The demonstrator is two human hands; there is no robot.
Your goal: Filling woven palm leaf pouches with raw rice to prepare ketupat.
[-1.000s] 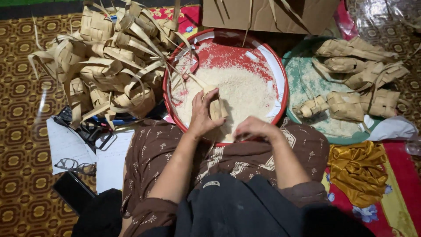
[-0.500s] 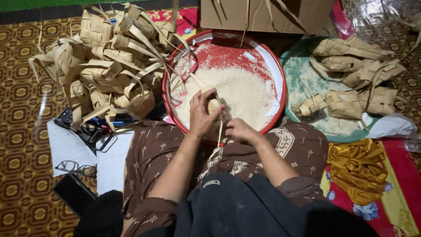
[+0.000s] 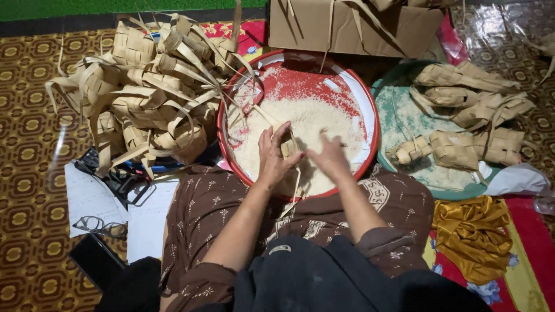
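Brown short-sleeved garment (image 3: 208,214) (pale leaf print), dark cloth (image 3: 324,277) below.

I saw the floor covered by a patterned carpet (image 3: 32,173) in brown and gold. A green strip (image 3: 115,6) ran along the far edge, bordered by a dark band. A cardboard box (image 3: 352,26) stood at the far side. White papers (image 3: 92,199) lay on the carpet at near left, with a pair of spectacles (image 3: 99,226) on them. A gold cloth (image 3: 471,231) lay crumpled at near right on a red mat (image 3: 529,231). Lighting was even and dim.
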